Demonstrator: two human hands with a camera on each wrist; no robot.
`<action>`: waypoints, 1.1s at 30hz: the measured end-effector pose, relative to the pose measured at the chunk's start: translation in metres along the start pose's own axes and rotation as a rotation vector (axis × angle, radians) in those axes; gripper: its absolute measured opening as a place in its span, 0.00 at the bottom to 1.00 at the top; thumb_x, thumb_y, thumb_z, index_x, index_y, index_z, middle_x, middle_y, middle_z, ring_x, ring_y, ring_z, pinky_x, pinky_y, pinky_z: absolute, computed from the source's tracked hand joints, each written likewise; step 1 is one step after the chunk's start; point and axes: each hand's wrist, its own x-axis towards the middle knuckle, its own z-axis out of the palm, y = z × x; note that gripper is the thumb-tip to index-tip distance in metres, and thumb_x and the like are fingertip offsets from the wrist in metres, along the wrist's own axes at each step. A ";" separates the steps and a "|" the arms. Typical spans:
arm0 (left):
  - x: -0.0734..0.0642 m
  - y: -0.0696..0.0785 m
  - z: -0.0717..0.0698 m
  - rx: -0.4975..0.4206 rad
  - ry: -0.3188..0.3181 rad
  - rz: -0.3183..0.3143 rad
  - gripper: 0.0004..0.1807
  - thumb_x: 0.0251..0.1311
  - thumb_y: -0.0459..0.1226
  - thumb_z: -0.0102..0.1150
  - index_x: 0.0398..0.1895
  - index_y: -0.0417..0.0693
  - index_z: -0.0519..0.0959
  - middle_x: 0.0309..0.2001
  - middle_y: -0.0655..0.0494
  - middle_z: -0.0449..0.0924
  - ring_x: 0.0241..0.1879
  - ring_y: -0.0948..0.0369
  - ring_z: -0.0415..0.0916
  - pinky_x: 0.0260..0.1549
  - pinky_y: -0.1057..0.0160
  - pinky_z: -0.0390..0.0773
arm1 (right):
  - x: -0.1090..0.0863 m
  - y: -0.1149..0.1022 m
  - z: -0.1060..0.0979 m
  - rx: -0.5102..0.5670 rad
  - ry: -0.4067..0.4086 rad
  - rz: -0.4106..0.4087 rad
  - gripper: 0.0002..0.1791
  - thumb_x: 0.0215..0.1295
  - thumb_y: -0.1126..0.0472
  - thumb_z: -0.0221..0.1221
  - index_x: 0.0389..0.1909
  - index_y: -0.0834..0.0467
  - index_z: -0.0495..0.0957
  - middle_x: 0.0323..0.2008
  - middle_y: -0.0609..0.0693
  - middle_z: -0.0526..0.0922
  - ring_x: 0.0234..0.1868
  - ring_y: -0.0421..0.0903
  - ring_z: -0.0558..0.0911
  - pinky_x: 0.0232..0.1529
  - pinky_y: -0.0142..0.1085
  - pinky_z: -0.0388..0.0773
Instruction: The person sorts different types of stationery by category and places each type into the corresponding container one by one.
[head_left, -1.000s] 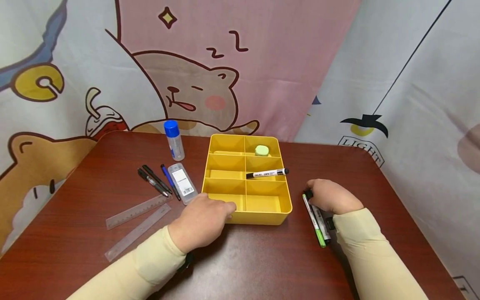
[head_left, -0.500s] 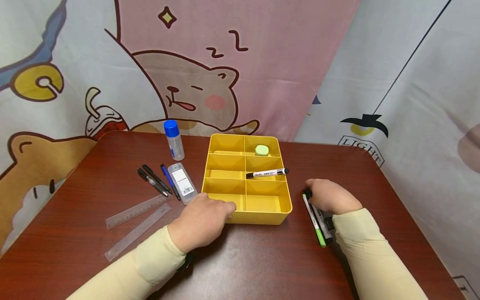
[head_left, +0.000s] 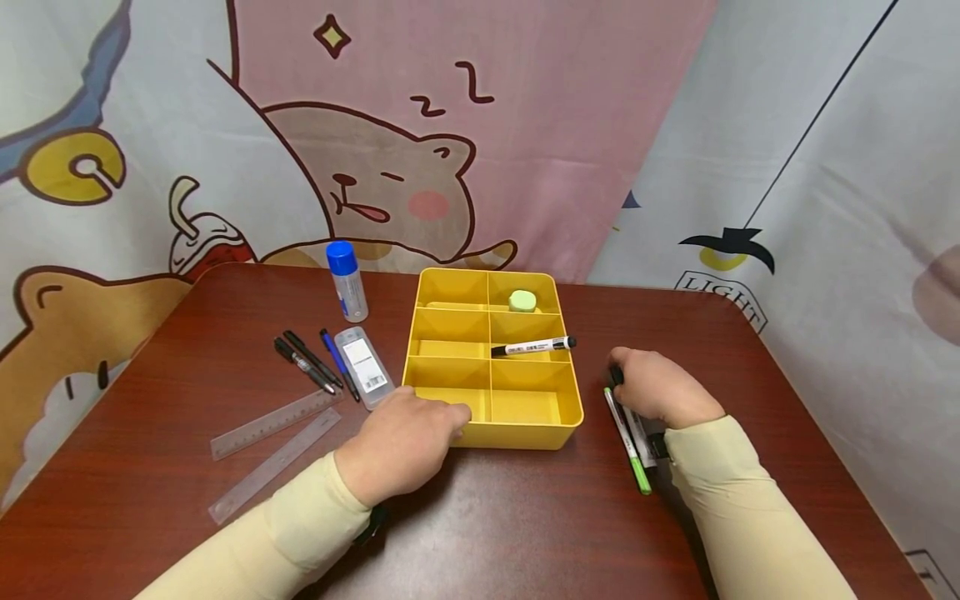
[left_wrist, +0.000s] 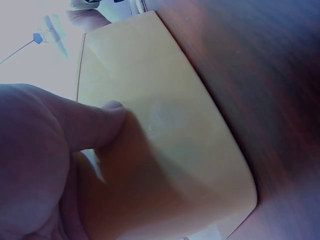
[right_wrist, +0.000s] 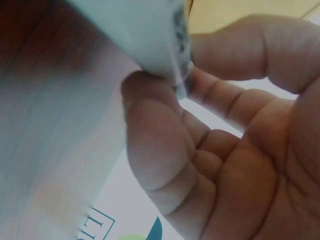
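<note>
My left hand (head_left: 401, 446) grips the near left corner of a yellow divided organizer box (head_left: 517, 437). In the left wrist view its thumb (left_wrist: 107, 122) presses flat on the box's outer wall. To the right of the box, my right hand (head_left: 663, 387) pinches a white whiteboard marker (right_wrist: 145, 35) between thumb and fingers; in the head view the hand partly covers it. Right beside it lies a slim white pen with a green end (head_left: 628, 442). Another whiteboard marker (head_left: 532, 347) with black ends leans across the middle right compartment, its tip over the rim.
A small pale green block (head_left: 522, 301) sits in the back right compartment. Left of the box are a blue-capped glue bottle (head_left: 347, 283), a clear case with a label (head_left: 364, 367), a blue pen (head_left: 341, 365), black pens (head_left: 306, 361) and two clear rulers (head_left: 273, 467). A printed curtain hangs behind.
My right hand has risen slightly, and the lower end of the whiteboard marker in it has moved up, away from the green pen's end. The left hand and box stay put.
</note>
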 end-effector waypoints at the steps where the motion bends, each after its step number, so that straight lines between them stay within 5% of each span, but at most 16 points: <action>1: 0.000 0.000 0.000 -0.001 -0.001 0.000 0.19 0.62 0.40 0.67 0.20 0.58 0.67 0.15 0.66 0.61 0.15 0.68 0.63 0.22 0.63 0.56 | 0.000 0.000 0.000 0.005 0.011 0.007 0.20 0.64 0.66 0.60 0.58 0.62 0.77 0.45 0.60 0.86 0.35 0.52 0.81 0.37 0.44 0.83; 27: 0.000 0.000 0.000 -0.003 -0.002 -0.010 0.18 0.63 0.38 0.65 0.20 0.58 0.67 0.14 0.67 0.60 0.15 0.68 0.62 0.22 0.63 0.55 | -0.003 -0.005 -0.004 0.205 0.474 0.014 0.25 0.67 0.62 0.55 0.65 0.62 0.71 0.58 0.67 0.77 0.51 0.63 0.77 0.56 0.62 0.77; 33: 0.000 0.000 0.000 -0.006 -0.001 -0.010 0.18 0.63 0.39 0.65 0.20 0.58 0.67 0.15 0.67 0.59 0.15 0.68 0.61 0.22 0.64 0.55 | -0.003 -0.005 0.000 0.244 0.635 -0.048 0.24 0.66 0.65 0.53 0.63 0.63 0.72 0.55 0.66 0.78 0.48 0.62 0.77 0.51 0.60 0.77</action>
